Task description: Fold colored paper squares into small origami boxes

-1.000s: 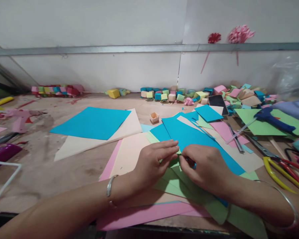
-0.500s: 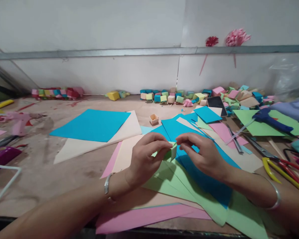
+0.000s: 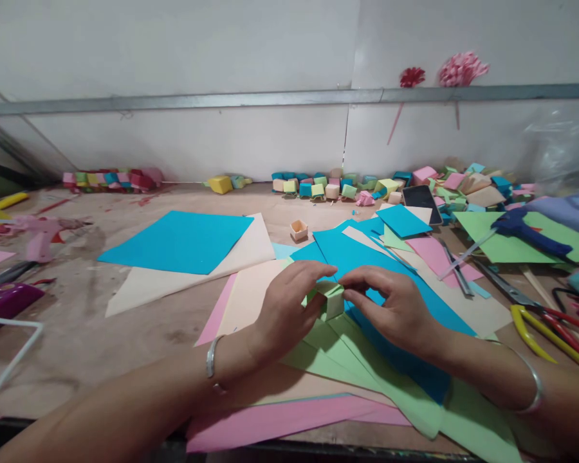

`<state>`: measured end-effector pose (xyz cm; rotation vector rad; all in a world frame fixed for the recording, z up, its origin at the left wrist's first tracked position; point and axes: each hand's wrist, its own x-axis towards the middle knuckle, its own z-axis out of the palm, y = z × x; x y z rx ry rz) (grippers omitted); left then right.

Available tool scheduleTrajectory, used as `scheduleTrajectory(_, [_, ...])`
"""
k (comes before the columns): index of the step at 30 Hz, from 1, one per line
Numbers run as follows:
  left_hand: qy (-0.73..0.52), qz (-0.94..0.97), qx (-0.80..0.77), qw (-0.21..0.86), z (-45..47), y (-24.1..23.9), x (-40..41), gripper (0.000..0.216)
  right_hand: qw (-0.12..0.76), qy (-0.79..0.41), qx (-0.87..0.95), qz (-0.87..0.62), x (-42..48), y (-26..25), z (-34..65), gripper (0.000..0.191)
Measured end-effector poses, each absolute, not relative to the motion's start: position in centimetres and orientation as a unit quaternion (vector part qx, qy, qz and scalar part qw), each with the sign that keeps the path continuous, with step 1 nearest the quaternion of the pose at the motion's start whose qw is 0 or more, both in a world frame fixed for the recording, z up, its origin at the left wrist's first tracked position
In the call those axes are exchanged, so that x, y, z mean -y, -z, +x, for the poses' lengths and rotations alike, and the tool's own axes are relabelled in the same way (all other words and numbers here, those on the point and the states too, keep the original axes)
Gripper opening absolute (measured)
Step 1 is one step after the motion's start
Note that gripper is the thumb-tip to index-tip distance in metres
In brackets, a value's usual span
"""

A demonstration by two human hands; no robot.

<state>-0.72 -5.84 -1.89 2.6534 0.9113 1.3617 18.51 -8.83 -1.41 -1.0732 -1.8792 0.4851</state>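
you hold a small green box between your two hands, above the layered paper at the near middle of the bench. the box lies to the right of your left hand and to the left of your right hand, in line with both sets of fingertips.

your left hand is closed around its left side, fingers bent over it and hiding part of it. your right thumb and forefinger pinch at its upper right edge; how firm that hold is, you cannot tell from here. the left is the nearer hand, covering more of the box, while the right meets it only at the tips. one pale face turns toward you, and no long axis stands out: the box looks about as wide as it is tall, slightly tilted.

beneath your hands spread green sheets, with a blue sheet running under your right hand. beyond your left hand sits an open peach box, well apart from your fingers; scissors lie off to your right.
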Motion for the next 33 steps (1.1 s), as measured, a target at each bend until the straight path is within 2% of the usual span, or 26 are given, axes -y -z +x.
scheduleTrajectory(2, [-0.428,0.859,-0.280,0.011,-0.8,2.1,5.6,0.044,0.455,-0.191,0.763,-0.418,8.8,1.5,18.5,0.011])
scheduleTrajectory(8, [-0.434,0.866,-0.250,-0.007,-0.7,2.2,5.2,0.034,0.464,-0.208,0.753,-0.417,8.8,1.3,18.4,0.012])
scheduleTrajectory(13, [-0.439,0.863,-0.244,-0.047,-0.7,2.1,5.2,0.030,0.439,-0.320,0.684,-0.487,9.0,0.7,18.0,0.010])
scheduleTrajectory(16, [-0.437,0.864,-0.245,-0.043,-0.7,2.0,5.4,0.028,0.433,-0.364,0.671,-0.479,9.1,0.5,17.8,0.007])
scheduleTrajectory(20, [-0.434,0.868,-0.239,-0.028,-0.7,1.9,5.6,0.025,0.430,-0.340,0.693,-0.468,9.1,0.5,17.7,0.004])
scheduleTrajectory(27, [-0.423,0.874,-0.237,-0.005,-0.6,1.8,5.6,0.025,0.405,-0.228,0.770,-0.437,8.9,0.6,18.4,0.008])
scheduleTrajectory(33, [-0.408,0.882,-0.231,0.045,-0.7,2.2,5.7,0.026,0.371,-0.235,0.799,-0.411,8.6,0.2,19.1,0.007])
